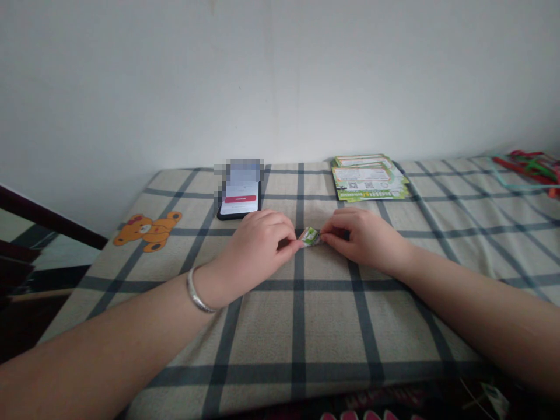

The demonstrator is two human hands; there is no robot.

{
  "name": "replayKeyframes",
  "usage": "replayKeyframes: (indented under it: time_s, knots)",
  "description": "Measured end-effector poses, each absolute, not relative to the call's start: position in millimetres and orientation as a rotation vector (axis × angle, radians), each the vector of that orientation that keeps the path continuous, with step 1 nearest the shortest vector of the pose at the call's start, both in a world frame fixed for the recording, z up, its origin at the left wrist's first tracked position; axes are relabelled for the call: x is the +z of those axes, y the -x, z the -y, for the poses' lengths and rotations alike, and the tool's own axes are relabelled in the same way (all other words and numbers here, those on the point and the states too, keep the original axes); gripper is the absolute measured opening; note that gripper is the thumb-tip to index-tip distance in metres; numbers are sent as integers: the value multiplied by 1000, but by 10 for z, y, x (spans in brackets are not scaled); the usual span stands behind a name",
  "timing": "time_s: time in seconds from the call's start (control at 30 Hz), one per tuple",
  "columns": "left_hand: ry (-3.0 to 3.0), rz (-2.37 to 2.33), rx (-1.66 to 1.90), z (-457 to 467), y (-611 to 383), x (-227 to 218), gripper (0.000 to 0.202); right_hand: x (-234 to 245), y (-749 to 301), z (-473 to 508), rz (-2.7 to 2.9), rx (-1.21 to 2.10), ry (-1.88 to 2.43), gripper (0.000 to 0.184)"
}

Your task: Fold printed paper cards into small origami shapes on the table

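Note:
Between my two hands is a small folded piece of printed paper (pixel 311 236), green and white with a bit of orange. My left hand (pixel 266 236), with a silver bangle at the wrist, pinches its left end between thumb and fingers. At the other end, my right hand (pixel 361 236) pinches the paper's right tip. The paper is held low, at or just above the checked tablecloth; I cannot tell whether it touches the cloth. How it is folded is too small to make out.
A phone (pixel 238 201) with a lit screen lies behind my left hand. Behind my right hand sits a stack of green-and-white printed cards (pixel 367 179). A bear cutout (pixel 147 231) lies at the left; red and green items (pixel 534 166) are at the far right. A wall stands behind the table.

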State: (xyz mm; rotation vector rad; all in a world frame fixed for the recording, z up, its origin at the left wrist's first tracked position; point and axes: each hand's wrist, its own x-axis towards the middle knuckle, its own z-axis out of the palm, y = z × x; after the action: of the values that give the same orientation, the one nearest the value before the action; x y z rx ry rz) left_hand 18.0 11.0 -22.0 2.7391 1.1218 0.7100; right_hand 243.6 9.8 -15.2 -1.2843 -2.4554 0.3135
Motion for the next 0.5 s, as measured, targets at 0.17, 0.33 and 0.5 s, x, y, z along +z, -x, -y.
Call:
replayKeyframes:
  time_s: [0.17,0.33,0.5]
  knots:
    - [-2729,-1159,754,-117,-208,-237,18,-171,-2429,-104,2371,371,1325,8]
    - [-2692,-1191,730,-110,-208,-251,18,-168,-2422,-70,2381,295,1269,9]
    - [-2695,-1218,715,-113,-210,-258,17,-171,-2441,-44,2488,59,1167,16]
